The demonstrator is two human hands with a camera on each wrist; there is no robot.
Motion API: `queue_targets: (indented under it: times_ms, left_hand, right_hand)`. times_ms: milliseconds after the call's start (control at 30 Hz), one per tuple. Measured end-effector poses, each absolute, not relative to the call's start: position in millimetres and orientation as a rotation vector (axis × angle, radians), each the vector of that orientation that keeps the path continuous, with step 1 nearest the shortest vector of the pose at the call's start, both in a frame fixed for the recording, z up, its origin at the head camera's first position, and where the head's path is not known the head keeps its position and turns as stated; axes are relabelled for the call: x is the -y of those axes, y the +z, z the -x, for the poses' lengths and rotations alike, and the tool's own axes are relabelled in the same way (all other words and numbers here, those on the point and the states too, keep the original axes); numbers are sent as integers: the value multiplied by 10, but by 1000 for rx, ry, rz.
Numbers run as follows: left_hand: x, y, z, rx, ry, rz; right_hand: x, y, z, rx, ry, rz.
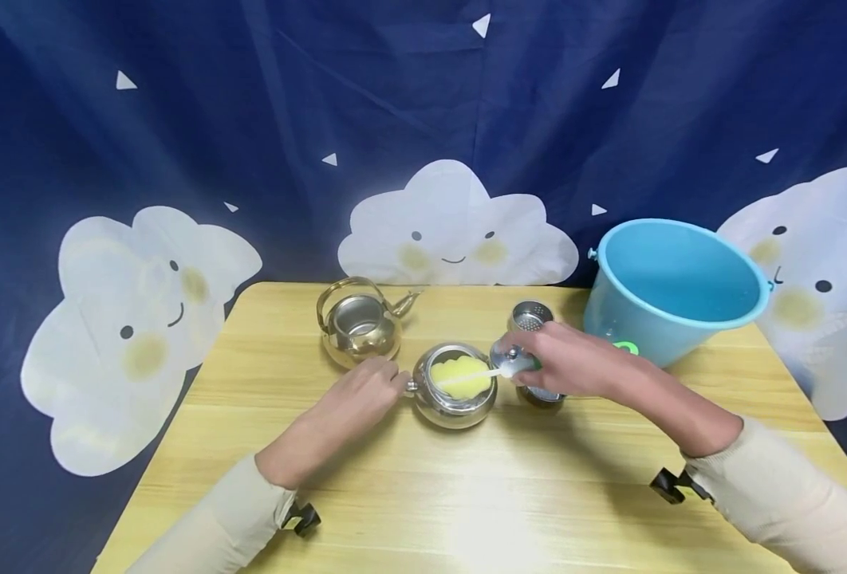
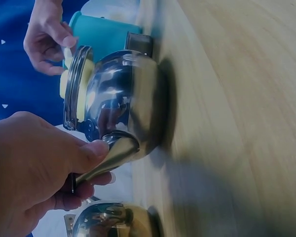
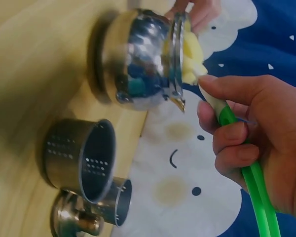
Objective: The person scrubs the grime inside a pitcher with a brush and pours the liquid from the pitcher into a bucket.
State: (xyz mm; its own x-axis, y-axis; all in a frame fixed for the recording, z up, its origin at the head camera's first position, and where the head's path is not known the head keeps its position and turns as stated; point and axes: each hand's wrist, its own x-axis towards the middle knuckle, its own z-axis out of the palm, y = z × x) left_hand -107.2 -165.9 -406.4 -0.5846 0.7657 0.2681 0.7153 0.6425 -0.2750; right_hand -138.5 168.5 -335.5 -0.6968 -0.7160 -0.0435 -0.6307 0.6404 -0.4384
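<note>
A round stainless steel teapot (image 1: 447, 414) stands lidless on the table, its opening facing up. My left hand (image 1: 368, 392) pinches its tapered metal spout (image 2: 111, 158) between thumb and fingers. On the other side, my right hand (image 1: 574, 359) grips a sponge brush by its green handle (image 3: 259, 197), with the thumb and index finger at the white neck (image 3: 213, 98). The brush's yellow sponge head (image 1: 459, 376) sits in the teapot's mouth and bulges above the rim. How deep it reaches is hidden by the steel wall.
A gold-toned kettle (image 1: 359, 347) with an arched handle stands behind my left hand. Near my right hand are a perforated steel strainer (image 3: 64, 153), a smaller steel cup (image 3: 116, 200) and a knobbed lid (image 3: 64, 219). A blue bucket (image 1: 610, 311) stands at the back right.
</note>
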Motion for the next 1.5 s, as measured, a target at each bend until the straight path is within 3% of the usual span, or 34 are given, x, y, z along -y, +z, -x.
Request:
queue_targets:
  times_ms: [367,800,1200,1500]
  left_hand:
    - [1663,-4057,1100,2489,218,1231]
    - [1665,-4026,1124,2470,316,1267]
    - [1662,-4013,1120,2510,291,1278]
    - [1647,-3976,1111,2519,319,1273]
  right_hand:
    - [-1638,-3474,1290,-2818,-521,1150]
    - [-1491,-3369,1203,-3136,225,1373]
    - [-1195,-3050,1288,-3191,604,1489]
    - [-1060,-2797,1468,-2935,666,1301]
